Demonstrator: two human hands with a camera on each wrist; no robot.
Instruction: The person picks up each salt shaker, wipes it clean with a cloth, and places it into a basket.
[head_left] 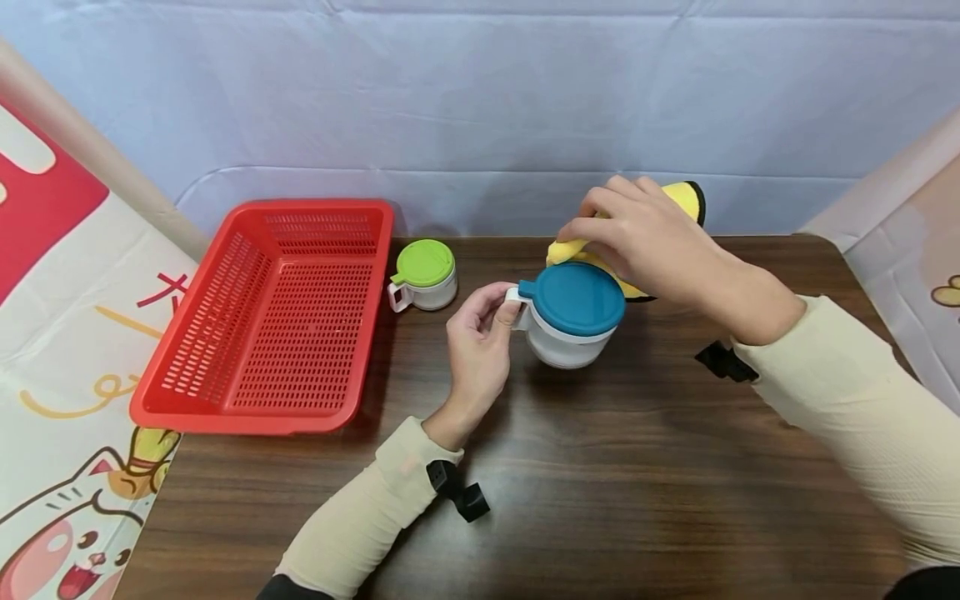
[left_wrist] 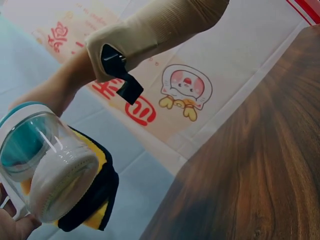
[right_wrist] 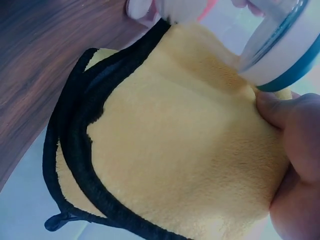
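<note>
My left hand (head_left: 480, 342) pinches the white handle of a clear glass seasoning jar (head_left: 566, 346) with a blue lid (head_left: 579, 298). The left wrist view shows the jar (left_wrist: 60, 175) raised and tilted, with white contents at its base. My right hand (head_left: 645, 242) grips a yellow cloth (head_left: 682, 200) with black edging at the far side of the jar. In the right wrist view the folded cloth (right_wrist: 185, 125) hangs from the fingers, its top close by the jar's lid rim; whether it touches the glass there is hard to tell.
A red plastic basket (head_left: 363, 333) stands on the left of the brown wooden table (head_left: 585, 500). Between basket and left hand sits a second jar with a green lid (head_left: 425, 263), its handle pointing left. A pale cloth backdrop (head_left: 480, 100) rises behind the table.
</note>
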